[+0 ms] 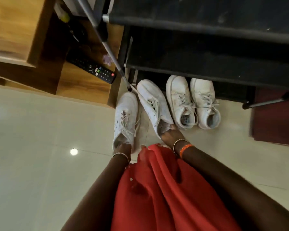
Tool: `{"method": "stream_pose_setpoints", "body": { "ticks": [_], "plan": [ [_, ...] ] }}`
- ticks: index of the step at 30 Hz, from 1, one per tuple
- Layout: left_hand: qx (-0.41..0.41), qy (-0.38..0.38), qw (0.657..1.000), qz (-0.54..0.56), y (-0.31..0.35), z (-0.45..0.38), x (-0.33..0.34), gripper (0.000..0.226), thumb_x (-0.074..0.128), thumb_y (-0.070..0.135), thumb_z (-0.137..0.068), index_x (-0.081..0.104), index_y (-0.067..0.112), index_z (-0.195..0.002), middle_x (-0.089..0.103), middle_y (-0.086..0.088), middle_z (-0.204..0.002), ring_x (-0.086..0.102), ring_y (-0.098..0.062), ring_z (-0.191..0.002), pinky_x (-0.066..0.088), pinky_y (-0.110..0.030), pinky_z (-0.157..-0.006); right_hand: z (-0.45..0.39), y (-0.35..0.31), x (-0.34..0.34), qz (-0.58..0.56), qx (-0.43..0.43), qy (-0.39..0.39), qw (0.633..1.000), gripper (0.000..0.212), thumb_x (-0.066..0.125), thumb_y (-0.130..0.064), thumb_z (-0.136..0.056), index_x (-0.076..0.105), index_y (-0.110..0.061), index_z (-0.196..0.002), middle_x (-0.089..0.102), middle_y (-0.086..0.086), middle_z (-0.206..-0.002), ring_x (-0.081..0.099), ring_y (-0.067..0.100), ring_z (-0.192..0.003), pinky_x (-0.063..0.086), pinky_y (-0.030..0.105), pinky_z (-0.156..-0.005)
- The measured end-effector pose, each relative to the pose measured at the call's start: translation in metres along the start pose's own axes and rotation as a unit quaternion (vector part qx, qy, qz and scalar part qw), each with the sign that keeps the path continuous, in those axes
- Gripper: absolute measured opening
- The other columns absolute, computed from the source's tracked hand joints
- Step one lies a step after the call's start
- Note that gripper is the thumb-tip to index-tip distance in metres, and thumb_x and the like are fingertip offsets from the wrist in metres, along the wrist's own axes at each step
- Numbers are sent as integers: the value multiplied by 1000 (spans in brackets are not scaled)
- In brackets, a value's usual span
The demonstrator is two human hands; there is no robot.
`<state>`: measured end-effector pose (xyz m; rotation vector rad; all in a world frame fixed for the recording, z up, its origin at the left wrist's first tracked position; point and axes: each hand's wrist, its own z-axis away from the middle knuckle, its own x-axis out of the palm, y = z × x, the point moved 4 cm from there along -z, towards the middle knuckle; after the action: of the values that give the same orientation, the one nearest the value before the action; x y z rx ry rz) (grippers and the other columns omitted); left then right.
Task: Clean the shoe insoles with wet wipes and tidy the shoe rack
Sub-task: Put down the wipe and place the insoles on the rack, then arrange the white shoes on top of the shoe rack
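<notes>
Two pairs of white lace-up sneakers stand on the pale tiled floor in front of a black shoe rack [207, 22]. My left hand [123, 147] grips the heel opening of the leftmost sneaker [126, 115]. My right hand [169, 135] grips the heel opening of the second sneaker [153, 102], which is angled to the left. The other pair, third sneaker [180, 100] and fourth sneaker [204, 102], sits toes-in under the rack's lowest shelf. No insoles or wipes are visible.
A wooden cabinet [83, 87] at left carries a black remote control [93, 69]. A metal tripod leg [107, 47] slants down to the floor by the second sneaker's toe. Another tripod leg [270, 100] and a dark red mat [275, 117] are at right. My red garment [165, 189] hangs below.
</notes>
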<state>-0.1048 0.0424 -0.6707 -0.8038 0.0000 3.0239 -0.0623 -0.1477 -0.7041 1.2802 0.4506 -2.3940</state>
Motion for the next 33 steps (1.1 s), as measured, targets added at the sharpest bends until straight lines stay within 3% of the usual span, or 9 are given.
{"method": "stream_pose_setpoints", "body": {
  "ticks": [6,8,10,13,16,20,23,26,33],
  "plan": [
    [4,32,999,-37,1,0,-15,37,50,7,-90,53,14,-127,51,-11,-131,49,-29,-124,43,-33,-93,17,-13,-55,77,-88,40,992,44,89,-23,-20,72,-8,-57,63,4,-49,63,16,-47,50,20,-56],
    [15,18,999,-27,2,8,-30,37,50,11,-90,51,13,-127,49,-12,-133,49,-30,-122,43,-34,-93,23,-11,-70,111,-90,-2,990,41,85,-25,-47,73,-6,-81,70,10,-73,67,19,-72,51,25,-72],
    [31,6,999,-15,5,19,-48,37,53,15,-88,52,13,-125,49,-12,-132,50,-30,-121,44,-35,-93,27,-7,-81,139,-82,-32,986,38,59,-12,-81,57,-3,-118,63,14,-112,59,26,-105,41,35,-94],
    [48,12,999,-7,10,43,-84,32,52,17,-91,54,11,-122,54,-12,-128,53,-28,-117,45,-32,-94,41,0,-121,158,-61,-30,985,55,55,-5,-83,37,1,-135,47,17,-133,51,29,-117,38,39,-97],
    [48,62,997,9,17,75,-130,35,51,20,-94,50,9,-127,53,-13,-129,52,-28,-117,42,-32,-94,53,7,-174,152,-36,18,988,75,59,-8,-79,20,3,-143,51,12,-131,55,25,-114,39,38,-94],
    [94,126,988,-1,33,140,-188,50,57,23,-90,41,8,-135,44,-14,-140,43,-27,-128,34,-27,-99,94,5,-248,140,-34,5,990,49,50,-10,-84,41,-14,-132,58,10,-121,54,28,-113,37,40,-96],
    [131,124,983,-34,51,201,-218,41,62,18,-87,51,6,-125,54,-14,-130,52,-27,-119,40,-23,-85,145,-6,-296,86,-10,-1,996,45,48,-10,-85,46,-17,-129,53,11,-127,50,31,-117,37,37,-95],
    [155,150,972,-92,62,261,-241,43,66,25,-84,55,12,-123,58,-11,-125,56,-29,-113,45,-31,-92,204,-22,-348,23,18,-2,1000,44,46,-10,-86,46,-17,-130,52,12,-128,51,31,-116,38,35,-92],
    [221,239,938,-121,85,430,-286,48,66,25,-83,50,16,-128,53,-6,-130,51,-27,-117,43,-38,-97,349,-58,-448,-92,69,142,983,44,56,-14,-81,53,-25,-124,49,7,-123,53,28,-110,47,35,-86]
  ]
}}
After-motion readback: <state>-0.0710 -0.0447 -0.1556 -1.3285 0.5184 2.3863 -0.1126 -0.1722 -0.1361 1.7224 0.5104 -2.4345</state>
